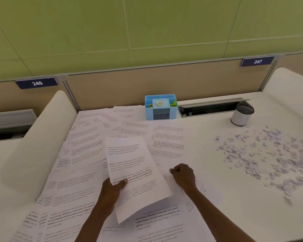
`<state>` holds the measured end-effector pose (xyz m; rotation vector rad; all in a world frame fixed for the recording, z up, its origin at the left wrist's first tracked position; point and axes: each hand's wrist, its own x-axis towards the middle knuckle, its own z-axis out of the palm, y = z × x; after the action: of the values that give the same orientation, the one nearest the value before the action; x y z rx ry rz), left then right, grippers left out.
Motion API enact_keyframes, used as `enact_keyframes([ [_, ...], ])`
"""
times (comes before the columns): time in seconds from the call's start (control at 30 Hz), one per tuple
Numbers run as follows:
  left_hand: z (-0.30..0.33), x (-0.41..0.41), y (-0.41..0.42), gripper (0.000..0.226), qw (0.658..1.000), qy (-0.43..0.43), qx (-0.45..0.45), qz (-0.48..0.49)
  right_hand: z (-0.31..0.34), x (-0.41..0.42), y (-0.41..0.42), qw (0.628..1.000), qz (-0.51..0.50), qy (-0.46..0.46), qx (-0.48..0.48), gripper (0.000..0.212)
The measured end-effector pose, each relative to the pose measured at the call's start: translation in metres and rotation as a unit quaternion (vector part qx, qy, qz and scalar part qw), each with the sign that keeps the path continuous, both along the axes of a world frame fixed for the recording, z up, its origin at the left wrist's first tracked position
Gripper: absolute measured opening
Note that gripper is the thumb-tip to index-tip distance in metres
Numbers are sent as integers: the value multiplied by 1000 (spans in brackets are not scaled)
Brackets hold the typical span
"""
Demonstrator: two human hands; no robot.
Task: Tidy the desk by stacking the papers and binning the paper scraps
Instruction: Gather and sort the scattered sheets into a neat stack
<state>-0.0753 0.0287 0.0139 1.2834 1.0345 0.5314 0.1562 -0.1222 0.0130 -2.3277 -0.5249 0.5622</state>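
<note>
Several printed sheets (87, 144) lie spread and overlapping over the left and middle of the white desk (208, 198). My left hand (112, 187) grips a printed sheet (135, 172) at its left edge, thumb on top, and holds it raised above the others. To the right of that sheet my right hand (183, 175) has its fingers curled, knuckles up, resting on the sheets below; whether it pinches a sheet is hidden. A scatter of small paper scraps (262, 156) covers the desk's right side. A small round white bin (241, 115) with a dark inside stands behind the scraps.
A light-blue desk organiser (160, 109) holding a tape roll stands at the back centre. A cable tray slot (210, 106) opens beside it. White curved dividers (38, 140) rise on the left and far right. A beige partition (164, 81) closes the back.
</note>
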Motion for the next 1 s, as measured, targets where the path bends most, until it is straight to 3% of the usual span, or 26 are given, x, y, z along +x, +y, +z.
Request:
enact_keyframes([
  [0.1,-1,-4,-4,34,1000,3,7,20,-4,35,0,990,-24,-86,-107,52],
  [0.3,-1,-12,-10,28,999,15,3,50,-6,57,25,976,-60,-111,-176,80],
  [0.4,-4,-18,-12,28,998,13,1,67,-8,58,37,973,-62,-125,-186,75],
  [0.53,-2,-24,-12,29,997,8,7,78,-2,67,51,982,-65,-45,-172,56],
  [0.63,-1,-31,-11,30,996,2,14,83,2,79,47,993,-103,26,-51,37],
  [0.77,-3,-42,-11,31,997,-1,6,80,19,99,21,969,-187,120,112,58],
  [0.83,-5,-44,-11,30,997,-4,0,83,23,105,-1,942,-184,213,180,50],
  [0.93,-9,-40,-12,28,997,-2,-7,77,22,93,-35,954,-138,231,130,46],
  [1.0,-11,-36,-15,25,998,4,-13,64,12,78,-56,991,-79,107,-22,49],
])
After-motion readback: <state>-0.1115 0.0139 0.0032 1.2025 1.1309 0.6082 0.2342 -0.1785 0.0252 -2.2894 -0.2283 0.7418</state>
